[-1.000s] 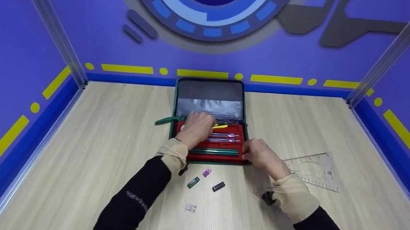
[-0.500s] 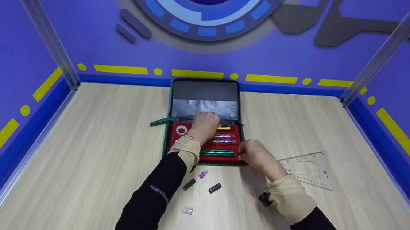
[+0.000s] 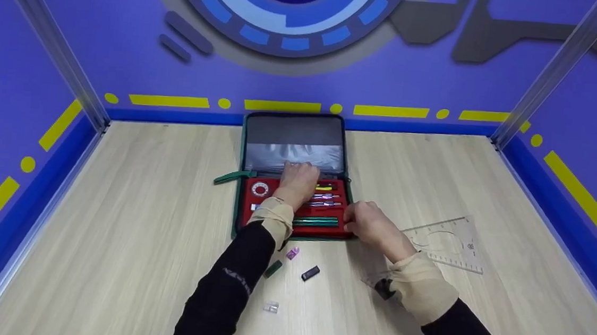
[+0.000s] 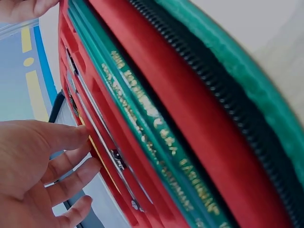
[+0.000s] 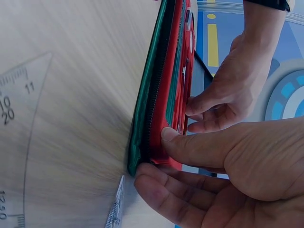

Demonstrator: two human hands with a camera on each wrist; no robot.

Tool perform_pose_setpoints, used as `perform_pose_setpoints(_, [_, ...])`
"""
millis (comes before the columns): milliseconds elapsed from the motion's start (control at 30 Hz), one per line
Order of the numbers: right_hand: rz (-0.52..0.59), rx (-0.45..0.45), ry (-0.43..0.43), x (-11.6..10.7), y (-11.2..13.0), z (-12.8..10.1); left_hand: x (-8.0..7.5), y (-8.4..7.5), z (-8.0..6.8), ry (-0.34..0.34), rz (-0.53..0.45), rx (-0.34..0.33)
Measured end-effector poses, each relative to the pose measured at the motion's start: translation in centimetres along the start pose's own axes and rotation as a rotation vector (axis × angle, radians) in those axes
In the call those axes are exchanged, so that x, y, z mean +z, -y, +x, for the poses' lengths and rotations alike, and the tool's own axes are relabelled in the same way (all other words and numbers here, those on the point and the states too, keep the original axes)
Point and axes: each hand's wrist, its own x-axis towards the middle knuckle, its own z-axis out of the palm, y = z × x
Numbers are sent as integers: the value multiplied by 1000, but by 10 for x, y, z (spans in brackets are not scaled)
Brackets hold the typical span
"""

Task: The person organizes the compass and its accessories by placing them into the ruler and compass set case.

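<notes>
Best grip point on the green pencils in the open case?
Pinch the green pencils at mid-length from straight above. They lie flat, side by side, in the red tray; the right hand crowds their right end, while the left hand sits farther back.

From my head view, the left hand [image 3: 297, 181] covers the middle of the red tray [image 3: 252, 212], so I cannot tell what its fingertips touch. The right hand [image 3: 371, 225] hides the case's near right corner. The tools [image 3: 325, 196] in the slots are too small for me to name. The clear ruler [image 3: 449, 243] is partly covered by the right sleeve [image 3: 419, 286]. In the left wrist view the green pencils [image 4: 156, 137] are blurred, their gold lettering unreadable and both ends cut off.
</notes>
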Motion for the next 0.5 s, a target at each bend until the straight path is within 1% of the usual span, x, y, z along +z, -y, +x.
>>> perform_pose_setpoints(233, [-32, -8, 6, 0, 1, 2, 2, 7, -6, -18, 13, 5])
perform_pose_setpoints(367, [-31, 5, 16, -1, 1, 2, 2, 10, -10, -10, -19, 19])
perform_pose_setpoints(500, [-20, 6, 8, -1, 2, 0, 0, 14, -14, -22, -55, 31])
